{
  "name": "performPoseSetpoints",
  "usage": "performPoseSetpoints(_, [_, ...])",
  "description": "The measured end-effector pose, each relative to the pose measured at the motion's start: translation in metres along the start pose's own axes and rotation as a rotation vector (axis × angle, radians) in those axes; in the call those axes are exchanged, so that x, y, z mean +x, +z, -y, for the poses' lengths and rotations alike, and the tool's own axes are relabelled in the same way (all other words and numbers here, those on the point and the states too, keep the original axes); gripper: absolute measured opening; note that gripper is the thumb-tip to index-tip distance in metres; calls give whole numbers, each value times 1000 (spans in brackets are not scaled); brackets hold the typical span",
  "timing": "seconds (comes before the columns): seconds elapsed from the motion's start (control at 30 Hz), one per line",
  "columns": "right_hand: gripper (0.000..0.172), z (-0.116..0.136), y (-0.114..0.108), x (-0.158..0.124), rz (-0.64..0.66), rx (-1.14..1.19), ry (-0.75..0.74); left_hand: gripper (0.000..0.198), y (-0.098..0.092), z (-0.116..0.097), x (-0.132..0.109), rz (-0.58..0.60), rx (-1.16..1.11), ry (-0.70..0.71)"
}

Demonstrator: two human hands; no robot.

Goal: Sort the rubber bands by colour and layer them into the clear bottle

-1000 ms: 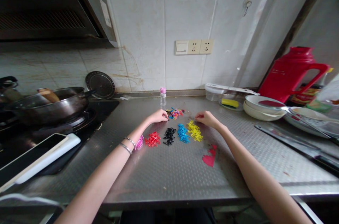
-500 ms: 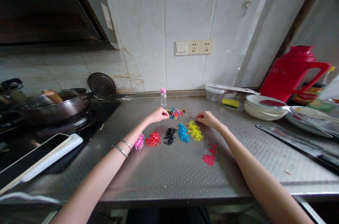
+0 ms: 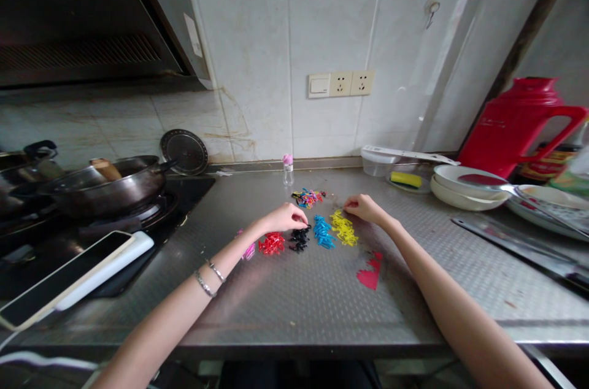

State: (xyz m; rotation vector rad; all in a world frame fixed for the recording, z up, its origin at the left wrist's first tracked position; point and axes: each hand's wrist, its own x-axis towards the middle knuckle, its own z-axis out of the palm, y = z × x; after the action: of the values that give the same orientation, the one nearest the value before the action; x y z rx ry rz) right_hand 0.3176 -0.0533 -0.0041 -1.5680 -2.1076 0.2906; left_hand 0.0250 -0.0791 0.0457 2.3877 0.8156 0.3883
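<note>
My left hand (image 3: pixel 286 217) is pinched at the upper edge of a pile of small black plastic-looking pieces (image 3: pixel 299 240), with a black piece at its fingertips. Beside the top of the yellow pile (image 3: pixel 343 228) is my right hand (image 3: pixel 363 208), its fingers closed; whatever they hold is hidden. Between them lies a blue pile (image 3: pixel 324 232). A red pile (image 3: pixel 271 244) sits left of the black one, and a pink pile (image 3: pixel 248 250) is partly covered by my left wrist. Behind these lies a mixed-colour heap (image 3: pixel 308 197).
A small clear bottle with a pink cap (image 3: pixel 288 169) stands near the wall. A torn red piece (image 3: pixel 370 272) lies on the metal counter (image 3: pixel 322 315). Bowls (image 3: pixel 460 194), a cleaver-like blade (image 3: pixel 510 248) and a red flask (image 3: pixel 510 125) are at right; a pan (image 3: pixel 115 189) and phone (image 3: pixel 69 275) at left.
My left hand has moved from the mixed heap towards me and right, to the black pile. The right hand stays by the yellow pile. The view has shifted slightly.
</note>
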Motion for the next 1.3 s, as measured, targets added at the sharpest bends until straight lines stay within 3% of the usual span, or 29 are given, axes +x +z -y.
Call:
performPoseSetpoints(0.17, [20,-2,2,1,2,1,7,24,-2,10,1,-19,-132,-21])
performPoseSetpoints(0.3, [19,-3,2,1,2,7,10,27,-14,33,-4,-92,-163,-93])
performPoseSetpoints(0.5, [19,-1,2,-1,-18,-2,20,26,-36,86,-25,-304,-197,-391])
performPoseSetpoints(0.6, [19,1,2,-2,-22,-23,30,28,-40,101,-33,-393,-285,-501])
performPoseSetpoints(0.87, [23,19,1,9,-107,-110,3,29,-37,108,-33,-384,-319,-527])
performPoseSetpoints(1.1, [25,43,16,35,-10,-173,-50,32,-39,110,-35,-351,-313,-541])
performPoseSetpoints(1.3, [28,46,29,51,45,-237,37,32,-39,112,-35,-352,-324,-544])
